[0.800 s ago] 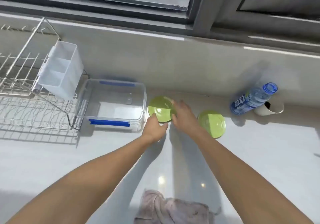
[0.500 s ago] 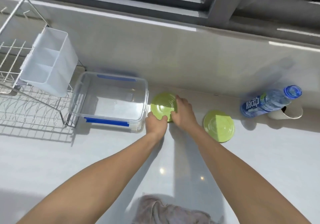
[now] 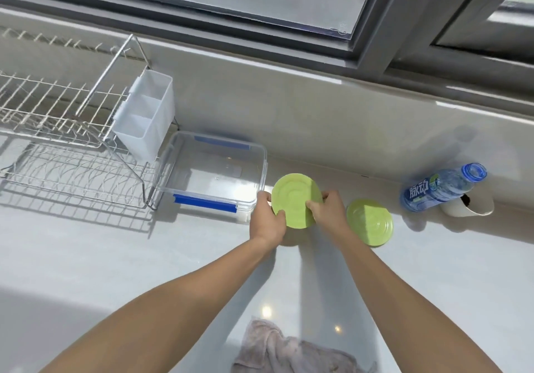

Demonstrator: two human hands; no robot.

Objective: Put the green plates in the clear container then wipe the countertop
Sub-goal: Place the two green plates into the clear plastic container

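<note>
Green plate (image 3: 294, 197) tilted, gripped by both hands, beside clear container (image 3: 261, 170)

Glossy countertop (image 3: 115, 257), clear plastic container (image 3: 215, 170), matt green plates (image 3: 294, 196), wire rack (image 3: 57, 130)

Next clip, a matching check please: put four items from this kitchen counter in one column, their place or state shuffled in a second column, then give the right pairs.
Items
1. held green plate
2. second green plate
3. clear container
4. cloth

Places or states
A. crumpled at the near edge of the counter
B. lying flat on the counter, right of the hands
C. gripped at its edges by the left hand and right hand
D. open, nothing inside, beside the dish rack

Pairs: 1-C, 2-B, 3-D, 4-A
</note>
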